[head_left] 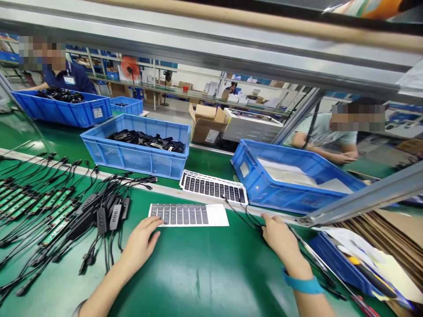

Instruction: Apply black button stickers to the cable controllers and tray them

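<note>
My left hand (142, 241) rests by the left end of a white sheet (218, 215) with a row of grey labels (180, 215), fingertips at its lower edge, thumb apart from the fingers. To the right, my right hand (280, 235), with a blue band on the wrist, lies over black cables (246, 218); its curled fingers are partly hidden, and whether they grip a cable is unclear. Beyond the sheet lies another sheet of black labels (213, 188). Left of my left hand sits a pile of black cased hubs (102, 220) with cables.
Green circuit boards (61, 222) with cables cover the far left. Blue bins (139, 158) (291, 196) stand beyond the metal strip. At right are a blue tray (343, 264) of tools, cardboard and a slanted metal post. Two people sit across the bench.
</note>
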`<state>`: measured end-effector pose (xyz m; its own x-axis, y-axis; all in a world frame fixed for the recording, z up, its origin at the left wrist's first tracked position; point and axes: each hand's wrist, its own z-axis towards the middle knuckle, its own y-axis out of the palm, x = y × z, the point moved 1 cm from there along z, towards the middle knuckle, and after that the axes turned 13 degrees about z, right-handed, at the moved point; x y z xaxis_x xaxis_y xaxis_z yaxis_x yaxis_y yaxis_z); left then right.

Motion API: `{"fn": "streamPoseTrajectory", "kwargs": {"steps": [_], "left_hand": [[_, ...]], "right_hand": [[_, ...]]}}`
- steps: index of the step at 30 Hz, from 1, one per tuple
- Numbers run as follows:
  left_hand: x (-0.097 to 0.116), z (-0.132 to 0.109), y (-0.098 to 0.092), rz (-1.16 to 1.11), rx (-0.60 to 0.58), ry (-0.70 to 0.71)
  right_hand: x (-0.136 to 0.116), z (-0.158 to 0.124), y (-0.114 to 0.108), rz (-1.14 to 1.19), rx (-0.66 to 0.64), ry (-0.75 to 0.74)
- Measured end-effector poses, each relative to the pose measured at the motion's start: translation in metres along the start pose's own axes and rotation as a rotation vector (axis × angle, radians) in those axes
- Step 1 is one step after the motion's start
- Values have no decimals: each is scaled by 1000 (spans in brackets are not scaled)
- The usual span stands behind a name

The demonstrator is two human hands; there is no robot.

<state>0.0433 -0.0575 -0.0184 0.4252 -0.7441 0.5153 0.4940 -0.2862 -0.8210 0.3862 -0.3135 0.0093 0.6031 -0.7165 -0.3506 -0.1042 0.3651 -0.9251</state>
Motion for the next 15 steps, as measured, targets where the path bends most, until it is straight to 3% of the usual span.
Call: {"fn": "streamPoseTrajectory", "kwargs": {"steps": [2,5,9,12,15], "left_hand": [[0,-2,4,74,-38,25],[-2,-3,6,134,-74,53],[-4,-3,6,132,-74,67],[0,-4,4,122,-89,40],[3,-3,0,98,-113,25]], "right_hand": [[-22,1,16,173,4,-123],[-69,9,41,459,-92,-341],[-118,18,69,586,-166,-447],[-125,20,78,670,-173,-471],[-108,28,77,762,-117,-385]]}}
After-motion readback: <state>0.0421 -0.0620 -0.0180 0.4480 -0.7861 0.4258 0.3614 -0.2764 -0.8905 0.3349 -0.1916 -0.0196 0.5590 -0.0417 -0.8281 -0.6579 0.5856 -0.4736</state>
